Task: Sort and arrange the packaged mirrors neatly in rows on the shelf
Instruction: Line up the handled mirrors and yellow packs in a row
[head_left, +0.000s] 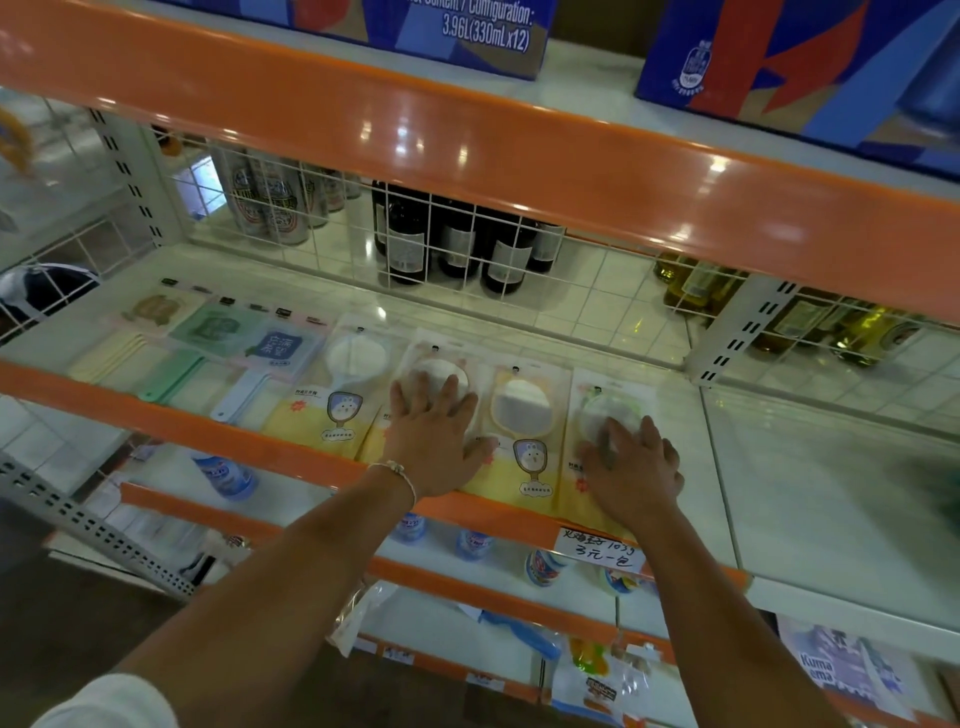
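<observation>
Both hands flat, fingers spread: left hand (434, 434) presses one clear-bagged round mirror (435, 379), right hand (631, 470) another (608, 415), a third yellow-carded pack (522, 415) lying untouched between them, long axes running away from the wrists on the white shelf (805, 467).

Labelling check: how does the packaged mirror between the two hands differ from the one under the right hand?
The yellow-carded packaged mirror between the hands lies uncovered, its orange-rimmed oval glass and rabbit picture showing; the yellow-carded packaged mirror under the right hand is half covered, only its pale rounded top showing. The right hand rests on the latter; nothing covers the former. Both lie flat in the front row.
</observation>
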